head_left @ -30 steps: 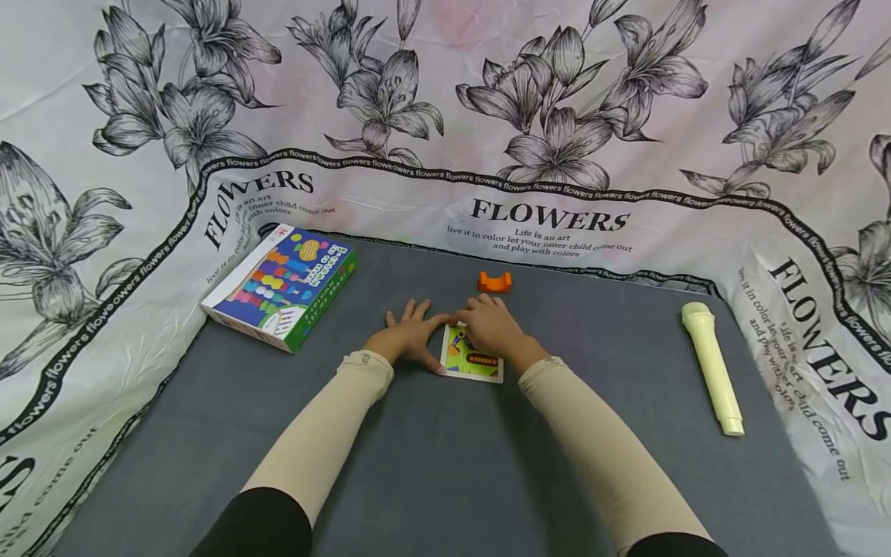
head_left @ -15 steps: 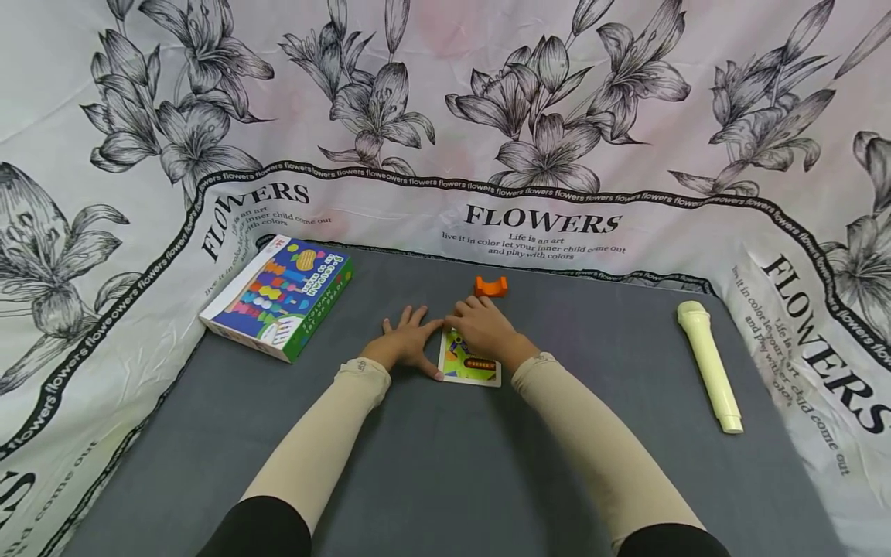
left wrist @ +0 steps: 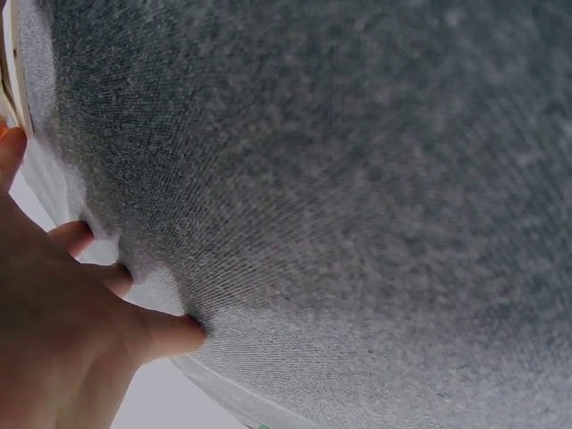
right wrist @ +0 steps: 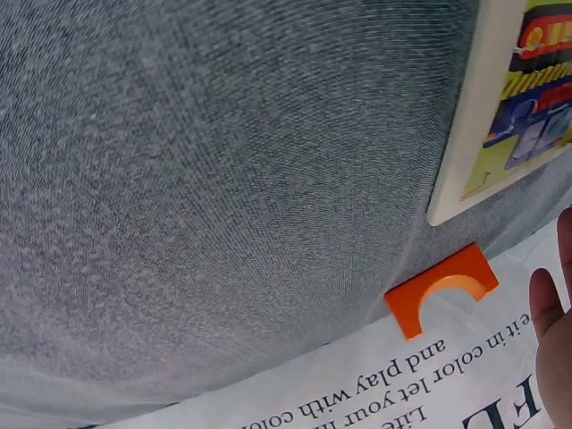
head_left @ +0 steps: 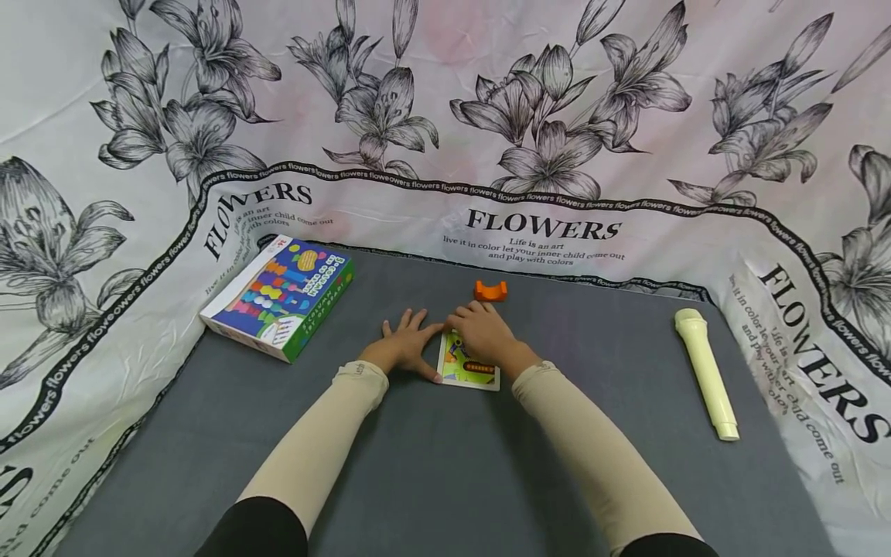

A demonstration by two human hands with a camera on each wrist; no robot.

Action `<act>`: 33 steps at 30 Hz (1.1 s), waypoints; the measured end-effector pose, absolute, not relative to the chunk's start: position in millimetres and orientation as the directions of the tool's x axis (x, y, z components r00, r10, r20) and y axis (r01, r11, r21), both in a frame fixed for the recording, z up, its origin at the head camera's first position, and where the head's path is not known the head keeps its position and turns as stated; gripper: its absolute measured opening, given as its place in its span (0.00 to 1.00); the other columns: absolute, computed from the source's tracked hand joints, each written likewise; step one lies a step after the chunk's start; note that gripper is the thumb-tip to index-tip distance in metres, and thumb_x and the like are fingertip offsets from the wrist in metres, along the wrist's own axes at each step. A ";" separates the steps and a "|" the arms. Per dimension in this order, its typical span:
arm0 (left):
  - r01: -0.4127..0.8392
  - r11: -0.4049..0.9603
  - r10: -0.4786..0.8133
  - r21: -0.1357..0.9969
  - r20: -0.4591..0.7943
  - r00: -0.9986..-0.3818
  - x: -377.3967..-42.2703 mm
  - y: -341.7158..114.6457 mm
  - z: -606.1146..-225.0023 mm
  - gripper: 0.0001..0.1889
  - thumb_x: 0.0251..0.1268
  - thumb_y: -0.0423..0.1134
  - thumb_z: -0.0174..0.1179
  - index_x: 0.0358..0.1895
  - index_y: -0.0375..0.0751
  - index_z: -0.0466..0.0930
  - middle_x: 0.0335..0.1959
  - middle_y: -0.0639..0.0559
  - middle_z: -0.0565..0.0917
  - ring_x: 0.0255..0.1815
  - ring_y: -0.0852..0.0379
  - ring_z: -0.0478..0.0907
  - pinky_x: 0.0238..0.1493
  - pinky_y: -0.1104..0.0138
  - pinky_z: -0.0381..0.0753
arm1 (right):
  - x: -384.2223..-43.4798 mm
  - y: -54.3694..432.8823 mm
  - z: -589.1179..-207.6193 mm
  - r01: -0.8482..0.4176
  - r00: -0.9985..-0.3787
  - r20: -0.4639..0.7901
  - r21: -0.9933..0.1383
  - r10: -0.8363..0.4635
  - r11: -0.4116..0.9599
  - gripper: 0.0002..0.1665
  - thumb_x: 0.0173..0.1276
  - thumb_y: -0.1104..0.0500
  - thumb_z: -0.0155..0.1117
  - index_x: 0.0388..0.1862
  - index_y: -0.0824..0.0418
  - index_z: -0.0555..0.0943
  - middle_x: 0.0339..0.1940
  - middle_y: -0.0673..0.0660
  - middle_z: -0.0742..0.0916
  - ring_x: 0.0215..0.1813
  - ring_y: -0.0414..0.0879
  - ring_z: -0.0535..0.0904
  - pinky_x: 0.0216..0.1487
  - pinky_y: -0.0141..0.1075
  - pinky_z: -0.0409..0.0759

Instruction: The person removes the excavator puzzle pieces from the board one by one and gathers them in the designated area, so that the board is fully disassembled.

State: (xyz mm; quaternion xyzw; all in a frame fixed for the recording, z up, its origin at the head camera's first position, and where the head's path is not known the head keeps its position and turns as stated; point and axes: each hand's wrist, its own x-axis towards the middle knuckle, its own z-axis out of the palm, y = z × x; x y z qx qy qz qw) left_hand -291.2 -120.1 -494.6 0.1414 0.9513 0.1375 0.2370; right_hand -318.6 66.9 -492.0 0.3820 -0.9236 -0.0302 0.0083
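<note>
A small flat board (head_left: 471, 374) with a pale border and a colourful printed picture lies on the grey table, its upper part covered by a hand. My left hand (head_left: 402, 346) rests at its left side with the fingers spread; thumb and forefinger are at that edge. In the left wrist view, the left fingertips (left wrist: 183, 334) touch the cloth. Over the board's top, my right hand (head_left: 482, 333) lies with bent fingers, and whatever is beneath them is hidden. The right wrist view shows the board's corner (right wrist: 492, 170) and only part of the right hand (right wrist: 556, 349).
Just beyond the right hand sits an orange arch-shaped block (head_left: 490, 291). A blue and green toy box (head_left: 278, 298) lies at the back left. On the right is a pale yellow stick (head_left: 706, 375) with a wider end. Flower-printed cloth (head_left: 390, 209) borders the grey table (head_left: 431, 480).
The head view shifts slightly. Both hands stay at the board in nearly the same pose, and the block, box and stick keep their places on the table.
</note>
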 end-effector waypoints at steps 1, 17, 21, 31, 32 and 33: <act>0.203 0.920 0.336 0.334 -0.411 -0.847 -291.0 -120.2 -494.3 0.57 0.43 0.65 0.72 0.78 0.62 0.50 0.80 0.46 0.38 0.79 0.39 0.30 0.68 0.31 0.35 | -318.7 67.1 -491.3 -0.700 -0.713 0.004 0.033 -0.701 0.713 0.13 0.73 0.60 0.54 0.51 0.51 0.81 0.54 0.53 0.83 0.58 0.54 0.74 0.63 0.50 0.68; 0.241 0.911 0.370 0.335 -0.405 -0.836 -288.2 -121.4 -493.2 0.54 0.46 0.66 0.70 0.77 0.62 0.50 0.80 0.43 0.37 0.79 0.37 0.29 0.67 0.30 0.35 | -322.4 67.7 -498.2 -0.578 -0.802 0.020 -0.278 -0.596 0.768 0.10 0.67 0.55 0.67 0.47 0.52 0.82 0.46 0.49 0.87 0.50 0.48 0.75 0.51 0.44 0.70; 0.290 0.899 0.400 0.329 -0.346 -0.849 -286.2 -124.3 -498.3 0.52 0.47 0.67 0.69 0.77 0.62 0.52 0.80 0.42 0.41 0.79 0.37 0.32 0.67 0.29 0.38 | -321.6 67.1 -497.0 -0.556 -0.815 0.021 -0.307 -0.579 0.772 0.11 0.66 0.56 0.68 0.47 0.53 0.82 0.45 0.50 0.87 0.48 0.48 0.76 0.50 0.44 0.70; 0.432 0.857 0.497 0.282 -0.229 -0.837 -276.7 -132.2 -514.5 0.37 0.56 0.69 0.59 0.69 0.69 0.63 0.79 0.38 0.46 0.79 0.38 0.37 0.67 0.30 0.42 | -321.3 67.0 -494.2 -0.544 -0.819 -0.003 -0.312 -0.574 0.779 0.13 0.66 0.56 0.68 0.48 0.54 0.83 0.46 0.51 0.87 0.48 0.48 0.77 0.51 0.45 0.71; 0.436 0.855 0.501 0.279 -0.230 -0.835 -276.2 -132.4 -514.6 0.36 0.56 0.69 0.58 0.69 0.69 0.64 0.79 0.38 0.46 0.79 0.38 0.37 0.67 0.31 0.41 | -321.4 66.9 -494.2 -0.543 -0.819 -0.002 -0.317 -0.573 0.778 0.13 0.65 0.57 0.68 0.49 0.54 0.83 0.46 0.51 0.88 0.48 0.48 0.78 0.52 0.45 0.72; 0.441 0.854 0.505 0.277 -0.232 -0.832 -275.7 -132.6 -514.6 0.35 0.57 0.69 0.58 0.69 0.70 0.64 0.79 0.39 0.45 0.79 0.39 0.37 0.68 0.31 0.41 | -321.4 67.0 -494.4 -0.540 -0.821 -0.001 -0.324 -0.571 0.777 0.13 0.65 0.57 0.69 0.49 0.54 0.82 0.46 0.51 0.88 0.48 0.49 0.78 0.53 0.46 0.72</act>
